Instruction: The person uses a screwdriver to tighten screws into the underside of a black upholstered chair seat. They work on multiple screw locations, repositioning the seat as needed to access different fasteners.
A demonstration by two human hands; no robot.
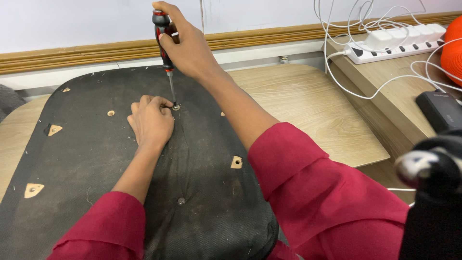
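A black fabric-covered seat base [86, 159] lies underside up on a wooden table [308, 106]. My right hand [185, 45] grips the red-and-black handle of a screwdriver [164, 43], held nearly upright. Its tip sits on a metal screw [176, 107] near the middle of the fabric. My left hand [151, 120] rests on the fabric right beside that screw, fingertips pinched at the screwdriver's tip. A second screw [181, 201] shows lower down on the seat base. Both arms wear dark red sleeves.
Several small cut-outs in the fabric expose wood, such as one [236, 162] near my right sleeve. A white power strip [399, 41] with plugs and white cables lies on a raised ledge at right, beside a black box [440, 110]. A blurred dark object [433, 192] fills the lower right.
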